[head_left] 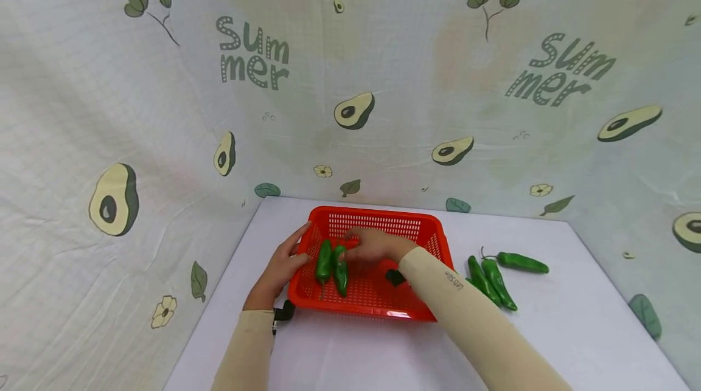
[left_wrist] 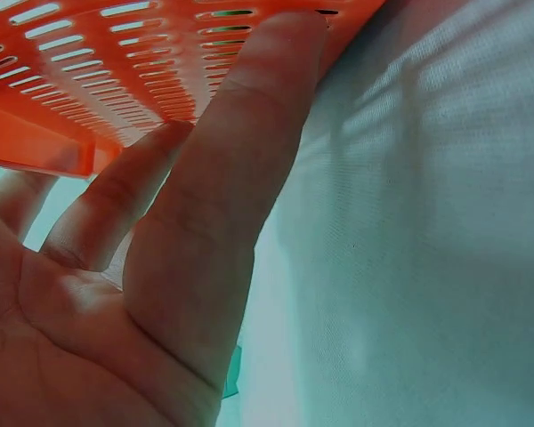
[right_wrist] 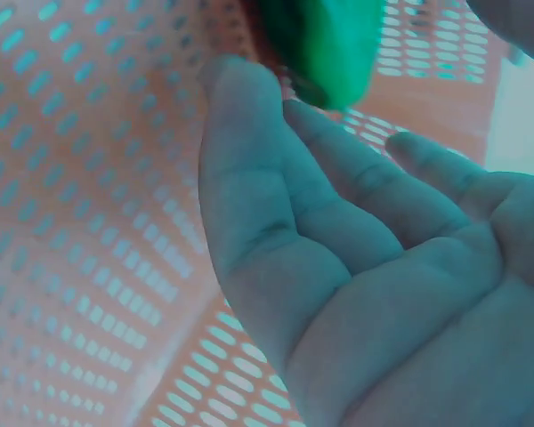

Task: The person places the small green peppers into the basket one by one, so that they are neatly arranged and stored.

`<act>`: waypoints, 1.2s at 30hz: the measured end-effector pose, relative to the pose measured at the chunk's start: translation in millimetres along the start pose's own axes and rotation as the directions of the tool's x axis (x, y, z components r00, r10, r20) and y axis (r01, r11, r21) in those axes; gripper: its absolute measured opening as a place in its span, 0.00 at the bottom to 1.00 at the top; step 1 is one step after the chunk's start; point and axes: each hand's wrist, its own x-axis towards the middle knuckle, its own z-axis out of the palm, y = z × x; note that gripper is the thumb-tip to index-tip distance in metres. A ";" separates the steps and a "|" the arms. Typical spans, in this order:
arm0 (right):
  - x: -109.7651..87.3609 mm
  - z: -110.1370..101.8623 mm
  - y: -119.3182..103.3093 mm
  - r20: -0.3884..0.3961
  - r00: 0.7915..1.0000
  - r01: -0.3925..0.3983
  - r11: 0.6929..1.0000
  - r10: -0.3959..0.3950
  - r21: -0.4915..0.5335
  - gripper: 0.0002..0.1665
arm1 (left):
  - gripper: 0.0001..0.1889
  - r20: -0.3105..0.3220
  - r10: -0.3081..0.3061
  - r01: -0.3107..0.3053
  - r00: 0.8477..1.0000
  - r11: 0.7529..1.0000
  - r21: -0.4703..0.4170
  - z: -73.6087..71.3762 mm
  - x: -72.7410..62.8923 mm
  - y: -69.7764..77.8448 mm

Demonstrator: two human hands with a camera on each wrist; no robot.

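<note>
A red plastic basket [head_left: 361,311] with slotted walls stands on the table. Two green chili peppers lie side by side in its left part: a left pepper [head_left: 324,260] and a right pepper [head_left: 341,275]. My left hand [head_left: 282,269] rests against the basket's left side; in the left wrist view its extended fingers [left_wrist: 222,169] touch the slotted wall. Inside the basket, my right hand [head_left: 375,245] has its fingertips at the right pepper's upper end. The right wrist view shows a pepper [right_wrist: 338,62] just beyond loosely bent fingers, with no grip on it visible.
Several green peppers lie on the white table [head_left: 553,300] to the basket's right, among them a sideways pepper [head_left: 523,262] and a slanted pepper [head_left: 498,284]. Printed cloth [head_left: 394,75] hangs behind and beside the table. A small black device [head_left: 283,312] sits at the left wrist.
</note>
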 end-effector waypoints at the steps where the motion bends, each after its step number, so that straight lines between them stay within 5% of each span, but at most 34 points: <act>1: -3.3 -4.2 -1.1 0.000 1.000 0.007 1.000 -0.007 0.012 0.43 | 0.41 0.002 -0.005 0.005 1.000 1.000 0.002 0.1 -0.4 0.0; 6: -28.0 -34.3 -10.8 -0.007 0.999 0.050 0.986 -0.049 0.160 0.44 | 0.41 -0.005 -0.024 0.024 1.000 1.000 0.002 -1.0 -0.1 -0.9; 13: -81.2 -74.2 -1.4 -0.163 0.983 0.087 0.996 -0.082 0.020 0.41 | 0.39 -0.004 -0.043 0.043 0.999 0.999 -0.013 -1.3 4.6 -5.2; 25: -179.3 -111.5 69.8 -0.330 0.944 -0.028 1.000 0.024 -0.009 0.41 | 0.38 -0.023 -0.057 0.057 0.998 0.998 -0.005 -1.8 4.1 -5.5; 36: -227.3 -104.7 158.5 -0.374 0.920 -0.133 0.991 0.116 -0.019 0.40 | 0.37 -0.018 -0.072 0.072 0.997 0.997 -0.006 1.0 4.6 -5.7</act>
